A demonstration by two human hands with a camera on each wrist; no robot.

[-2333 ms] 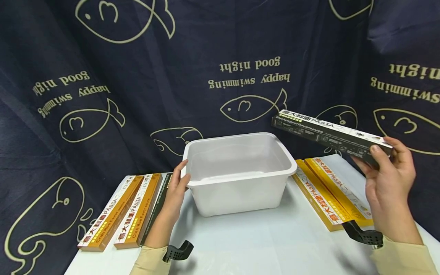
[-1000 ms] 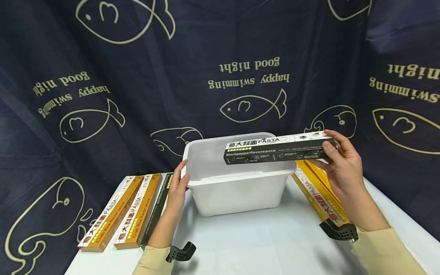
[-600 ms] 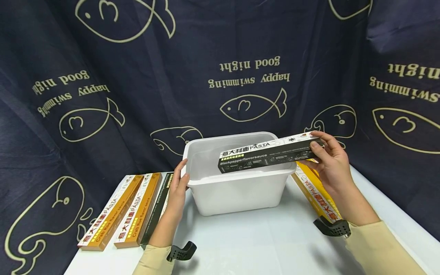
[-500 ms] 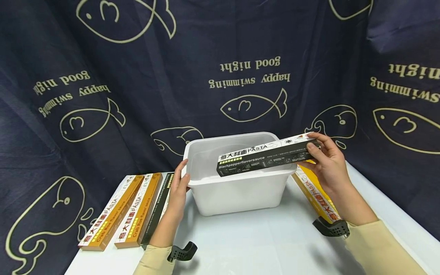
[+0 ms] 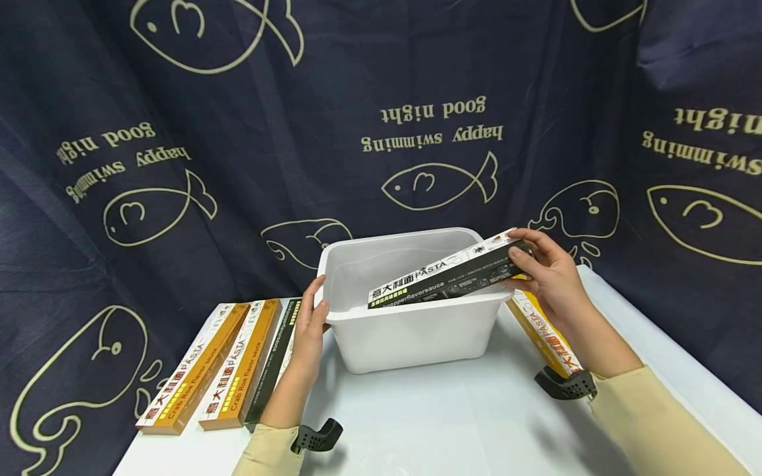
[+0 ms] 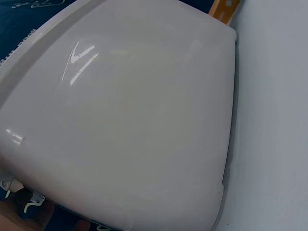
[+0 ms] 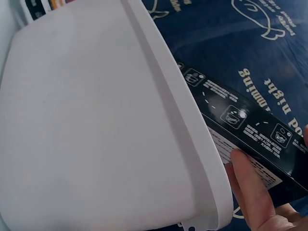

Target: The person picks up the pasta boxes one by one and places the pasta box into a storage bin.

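My right hand point(image 5: 553, 277) pinches the right end of a black and white pasta box point(image 5: 452, 272), labelled black pepper flavour. That box slants down to the left, its lower end inside a white plastic tub point(image 5: 411, 340) and partly hidden by the front rim. At the tub's left rim, my left hand point(image 5: 306, 327) grips the edge between thumb and fingers. The left wrist view is mostly the tub's outer wall point(image 6: 134, 115). In the right wrist view, fingers point(image 7: 252, 187) lie under the box, beside the tub's rim.
Left of the tub lie two orange crab roe pasta boxes point(image 5: 192, 367) and a black pasta box point(image 5: 270, 363), partly behind my left arm. A yellow pasta box point(image 5: 544, 334) lies right of the tub, partly covered by my right arm. A dark fish-print curtain point(image 5: 333, 165) hangs behind.
My right hand has carried the black pasta box leftward from the right side, then lowered and tilted it so its far end dips into the tub. My left hand has stayed on the rim.
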